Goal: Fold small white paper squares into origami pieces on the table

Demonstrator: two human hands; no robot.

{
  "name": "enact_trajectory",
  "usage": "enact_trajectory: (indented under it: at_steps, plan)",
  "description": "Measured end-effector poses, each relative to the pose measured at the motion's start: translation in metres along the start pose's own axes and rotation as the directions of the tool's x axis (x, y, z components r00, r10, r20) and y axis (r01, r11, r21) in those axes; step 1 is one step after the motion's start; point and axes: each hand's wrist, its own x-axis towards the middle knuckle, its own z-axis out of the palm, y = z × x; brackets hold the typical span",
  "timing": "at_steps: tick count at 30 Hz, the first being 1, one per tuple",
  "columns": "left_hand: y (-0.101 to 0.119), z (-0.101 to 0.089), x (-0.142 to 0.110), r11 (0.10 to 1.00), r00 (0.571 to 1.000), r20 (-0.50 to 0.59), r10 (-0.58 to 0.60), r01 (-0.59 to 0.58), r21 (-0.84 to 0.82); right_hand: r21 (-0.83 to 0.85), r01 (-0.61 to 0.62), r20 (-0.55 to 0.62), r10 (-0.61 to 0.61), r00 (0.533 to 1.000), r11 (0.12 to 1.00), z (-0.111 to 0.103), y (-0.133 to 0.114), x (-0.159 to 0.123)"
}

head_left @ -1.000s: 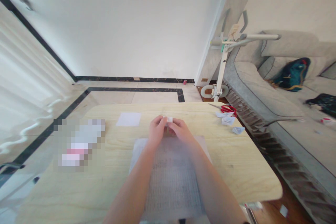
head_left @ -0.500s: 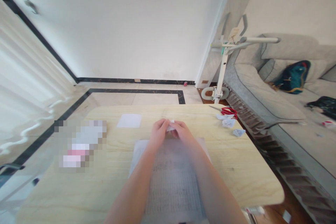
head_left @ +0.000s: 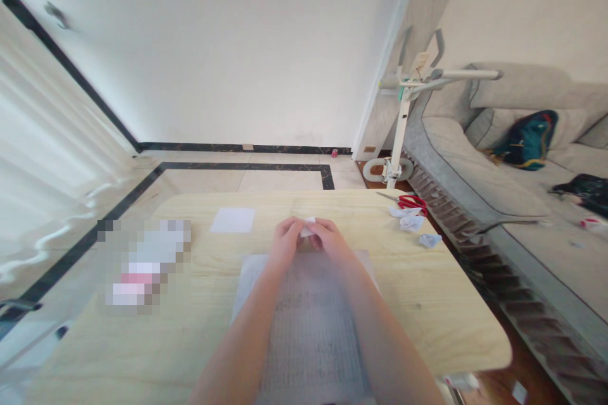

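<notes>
Between my two hands is a small piece of white paper (head_left: 308, 226), pinched at both sides and partly hidden by the fingers. My left hand (head_left: 287, 239) is closed on its left side, thumb on top. On the other side, my right hand (head_left: 329, 237) grips it in the same way. Both hands are just beyond the far edge of a printed sheet (head_left: 313, 329) that lies under my forearms. A flat white sheet of paper (head_left: 232, 220) rests on the table to the left of my hands.
Red-handled scissors (head_left: 411, 204) lie at the far right of the wooden table (head_left: 456, 304), beside folded pieces of paper (head_left: 411, 222) and another folded paper (head_left: 430, 240). A pixelated patch (head_left: 147, 262) covers something on the left. Right of the table stands a sofa (head_left: 498, 196).
The view has shifted very slightly. Both hands keep hold of the small paper in nearly the same place.
</notes>
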Motion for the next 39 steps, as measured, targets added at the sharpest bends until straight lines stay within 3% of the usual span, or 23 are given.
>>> enact_trajectory:
  at_steps: [6,14,18,25,33,39]
  plan:
    - [0.005,-0.001,-0.002,0.997,0.999,0.044,0.020,-0.024,0.078,0.057,-0.020,-0.009,0.021,1.000,0.998,0.000,0.000,-0.001]
    - [-0.007,-0.001,0.001,1.000,1.000,0.010,-0.022,0.022,-0.020,0.114,-0.046,-0.025,0.049,0.998,0.992,0.001,0.002,0.002]
    - [-0.004,0.001,0.000,1.000,0.996,0.091,-0.020,0.022,-0.022,0.169,-0.026,-0.138,0.050,0.989,0.985,0.000,0.006,0.006]
    - [-0.005,0.001,-0.001,0.997,0.986,0.167,-0.029,0.041,-0.067,0.094,-0.001,-0.170,0.017,0.985,0.996,-0.002,0.007,0.007]
    - [-0.004,0.000,0.002,0.996,0.999,0.028,-0.044,0.046,-0.073,0.041,0.028,-0.100,-0.024,0.995,0.999,-0.003,0.009,0.006]
    - [0.000,0.003,-0.001,0.995,0.980,0.186,-0.075,0.086,-0.051,0.052,0.085,-0.153,-0.076,0.985,0.995,-0.002,0.006,0.007]
